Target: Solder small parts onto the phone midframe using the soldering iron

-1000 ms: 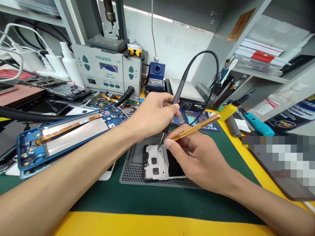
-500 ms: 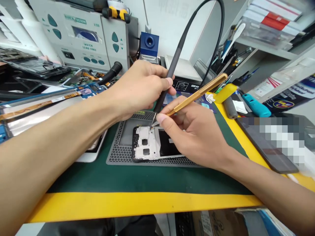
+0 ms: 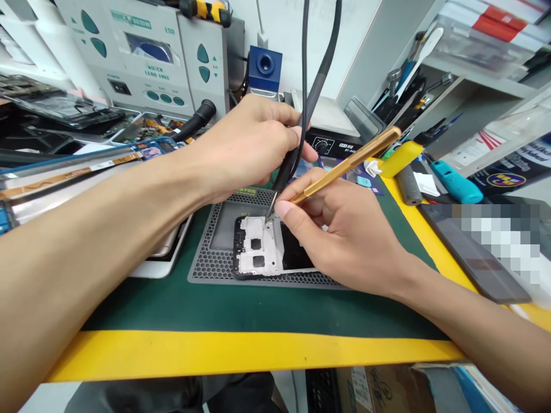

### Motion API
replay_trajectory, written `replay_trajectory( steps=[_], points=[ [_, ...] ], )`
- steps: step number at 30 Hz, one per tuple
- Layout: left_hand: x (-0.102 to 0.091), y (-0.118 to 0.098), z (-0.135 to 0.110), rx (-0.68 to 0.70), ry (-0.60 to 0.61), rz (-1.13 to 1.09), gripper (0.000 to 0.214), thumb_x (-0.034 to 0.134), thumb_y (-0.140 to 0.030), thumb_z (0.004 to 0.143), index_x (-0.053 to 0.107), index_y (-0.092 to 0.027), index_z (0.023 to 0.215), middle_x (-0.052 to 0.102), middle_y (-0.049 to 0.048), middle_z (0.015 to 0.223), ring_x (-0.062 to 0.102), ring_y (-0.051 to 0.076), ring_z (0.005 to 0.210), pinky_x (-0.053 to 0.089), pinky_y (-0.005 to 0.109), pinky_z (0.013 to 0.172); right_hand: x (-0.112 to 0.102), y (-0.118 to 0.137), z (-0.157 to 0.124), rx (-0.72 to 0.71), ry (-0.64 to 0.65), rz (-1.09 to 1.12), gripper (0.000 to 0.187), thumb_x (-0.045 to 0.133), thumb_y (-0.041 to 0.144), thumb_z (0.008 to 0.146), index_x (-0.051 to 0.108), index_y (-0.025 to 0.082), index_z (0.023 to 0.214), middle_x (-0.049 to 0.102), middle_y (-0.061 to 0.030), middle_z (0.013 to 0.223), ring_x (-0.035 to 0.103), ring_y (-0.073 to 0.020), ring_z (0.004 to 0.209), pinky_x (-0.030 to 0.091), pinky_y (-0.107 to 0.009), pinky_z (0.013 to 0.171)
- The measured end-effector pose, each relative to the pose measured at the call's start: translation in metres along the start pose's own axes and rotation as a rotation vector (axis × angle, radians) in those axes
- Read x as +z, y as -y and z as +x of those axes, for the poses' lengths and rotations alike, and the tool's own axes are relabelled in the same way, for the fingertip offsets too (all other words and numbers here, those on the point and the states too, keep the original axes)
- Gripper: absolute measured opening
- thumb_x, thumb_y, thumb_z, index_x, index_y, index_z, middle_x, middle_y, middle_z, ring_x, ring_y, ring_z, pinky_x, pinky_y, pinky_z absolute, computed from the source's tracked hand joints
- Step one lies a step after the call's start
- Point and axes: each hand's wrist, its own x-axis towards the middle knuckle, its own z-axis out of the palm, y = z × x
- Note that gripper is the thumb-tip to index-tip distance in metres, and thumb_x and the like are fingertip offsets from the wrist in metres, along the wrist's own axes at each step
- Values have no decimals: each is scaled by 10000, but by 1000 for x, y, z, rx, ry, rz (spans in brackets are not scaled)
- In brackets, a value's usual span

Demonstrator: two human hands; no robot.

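My left hand (image 3: pixel 267 143) is closed around the dark handle of a soldering iron (image 3: pixel 284 169), which has a thin metal tip and a black cable. The iron slants down, its tip at the upper edge of an opened phone frame (image 3: pixel 253 252). Between the thumb and fingers of my right hand (image 3: pixel 340 223) is a slim gold-handled tool (image 3: pixel 350 163); its working end, near the iron's tip, is mostly hidden by my fingers. The phone frame, white metal with a black end, lies on a grey honeycomb repair mat (image 3: pixel 206 252). My right hand covers the frame's right part.
A grey hot-air station (image 3: pixel 146 57) stands at the back left. Phone parts and a white-edged device (image 3: pixel 172 258) lie under my left forearm. To the right are a yellow-handled tool (image 3: pixel 402 159), a teal tool (image 3: pixel 456 180) and a dark phone (image 3: pixel 473 252).
The iron's handle has tilted and its cable now hangs in front of it near my left fingers. Its tip has shifted slightly along the frame's upper edge. The view has moved a little.
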Motion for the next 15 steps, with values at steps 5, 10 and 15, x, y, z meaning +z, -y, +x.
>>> replay_trajectory(
  steps=[5,10,15],
  points=[
    [-1,2,2,14,4,-16,217,519,-64,953,595,-96,752,609,-16,706,351,-2,517,196,235,540,0,0,0,-3,28,28,115,579,138,959,658,181,888,662,-15,829,593,-148,669,458,-297,594],
    [-1,0,2,-11,21,-19,203,493,-57,954,659,-60,837,592,-38,705,365,-17,559,203,254,595,0,0,0,15,11,34,98,590,153,960,648,186,888,665,-13,826,574,-140,629,447,-290,563],
    [0,0,2,-30,-12,-62,224,499,-23,933,655,-97,791,578,-34,654,347,-1,506,202,223,563,1,-1,-1,14,-5,49,90,588,149,964,647,179,903,659,-1,792,578,-137,626,457,-285,580]
  ],
)
